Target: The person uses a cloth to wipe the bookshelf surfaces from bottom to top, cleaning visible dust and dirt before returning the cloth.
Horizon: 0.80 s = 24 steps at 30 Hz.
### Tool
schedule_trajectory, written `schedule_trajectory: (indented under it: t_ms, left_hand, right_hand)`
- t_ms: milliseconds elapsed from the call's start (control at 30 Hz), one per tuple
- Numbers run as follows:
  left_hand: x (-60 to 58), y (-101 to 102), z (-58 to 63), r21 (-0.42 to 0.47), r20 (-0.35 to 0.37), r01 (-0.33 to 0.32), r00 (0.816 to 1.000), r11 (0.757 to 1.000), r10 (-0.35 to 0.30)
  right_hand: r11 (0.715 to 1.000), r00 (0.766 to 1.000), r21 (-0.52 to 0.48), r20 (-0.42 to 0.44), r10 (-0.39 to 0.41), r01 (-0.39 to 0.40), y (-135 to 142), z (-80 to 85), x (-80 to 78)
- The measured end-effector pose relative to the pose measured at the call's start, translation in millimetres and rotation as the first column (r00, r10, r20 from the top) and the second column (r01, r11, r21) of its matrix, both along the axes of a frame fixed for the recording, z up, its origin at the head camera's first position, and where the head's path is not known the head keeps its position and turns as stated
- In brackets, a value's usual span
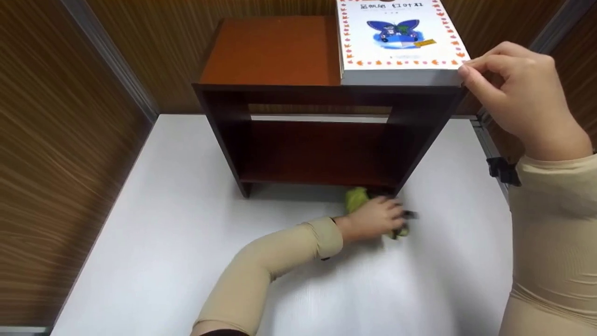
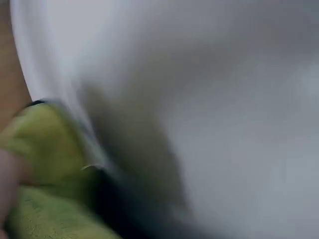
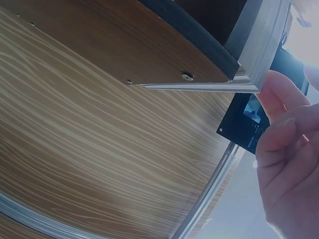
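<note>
My left hand [image 1: 377, 218], blurred, grips a crumpled yellow-green cloth [image 1: 356, 198] with dark edging. Hand and cloth are on the white table, by the front right foot of a dark brown wooden shelf [image 1: 275, 51]. In the left wrist view the cloth [image 2: 50, 134] bunches at the lower left, beside part of the hand. On the shelf's top right lies a thick white book [image 1: 401, 51] with a butterfly picture and leaf border. The thumb and index finger of my right hand [image 1: 522, 88] pinch its front right corner. From below, the right wrist view shows these fingertips at the corner.
Wood-patterned panels [image 1: 51, 116] with metal edge strips wall in the white table [image 1: 163, 224] at the back and sides. The shelf has a lower board [image 1: 317, 149] and an open back. A dark panel with a small picture [image 3: 249, 117] appears behind the right fingers.
</note>
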State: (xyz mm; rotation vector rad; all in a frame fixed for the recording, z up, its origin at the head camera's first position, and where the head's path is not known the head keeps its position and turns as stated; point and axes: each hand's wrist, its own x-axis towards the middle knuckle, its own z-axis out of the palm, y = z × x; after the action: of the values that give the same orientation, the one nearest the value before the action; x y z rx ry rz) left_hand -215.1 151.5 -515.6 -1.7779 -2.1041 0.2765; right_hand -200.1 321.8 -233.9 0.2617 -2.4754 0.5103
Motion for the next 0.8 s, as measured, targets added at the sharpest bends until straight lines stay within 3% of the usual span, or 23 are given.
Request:
schedule_trajectory:
  t_ms: [33,100,167,233,333,500,600,700,800]
  left_hand:
    - [-0.3,-0.9,8.6,0.03,-0.078,0.089,0.993,0.996,-0.086]
    - [-3.4,0.4,22.9,0.045,-0.221,0.215,0.955,0.976,-0.2]
    - [-10.4,2.5,32.0,-0.01,-0.312,0.219,0.926,0.976,-0.211]
    - [-21.2,3.5,32.6,-0.064,-0.349,0.153,0.922,0.986,-0.166]
    - [-35.0,1.0,25.1,-0.075,-0.346,0.061,0.934,0.995,-0.083]
    - [-43.7,-13.5,11.7,-0.082,-0.262,0.018,0.964,0.996,-0.039]
    - [-48.1,-35.6,11.7,-0.176,-0.198,-0.06,0.98,0.983,0.024]
    - [-53.2,-65.5,13.2,-0.268,-0.175,-0.137,0.98,0.954,0.091]
    - [-60.5,-98.4,13.2,-0.239,-0.175,-0.146,0.979,0.96,0.105]
  right_hand:
    - [1.0,1.0,-0.004,0.005,-0.005,0.005,0.5,-0.2,-0.2]
    - [1.0,1.0,-0.022,0.005,-0.009,0.009,2.1,-0.6,-0.9]
    - [0.999,1.0,-0.051,-0.005,-0.003,0.003,3.3,-1.3,-2.2]
    - [0.997,1.0,-0.075,-0.022,0.01,-0.012,3.1,-2.6,-4.2]
    - [0.995,0.999,-0.096,-0.038,0.026,-0.03,0.9,-5.6,-6.5]
    - [0.996,0.999,-0.092,-0.028,0.017,-0.019,-0.7,-7.9,-8.6]
    - [0.997,0.999,-0.08,-0.03,0.016,-0.019,-1.7,-8.3,-10.3]
    - [0.997,0.999,-0.077,-0.039,0.021,-0.024,-0.9,-8.6,-9.6]
    - [0.996,0.998,-0.086,-0.065,0.019,-0.025,3.0,-8.2,-6.4]
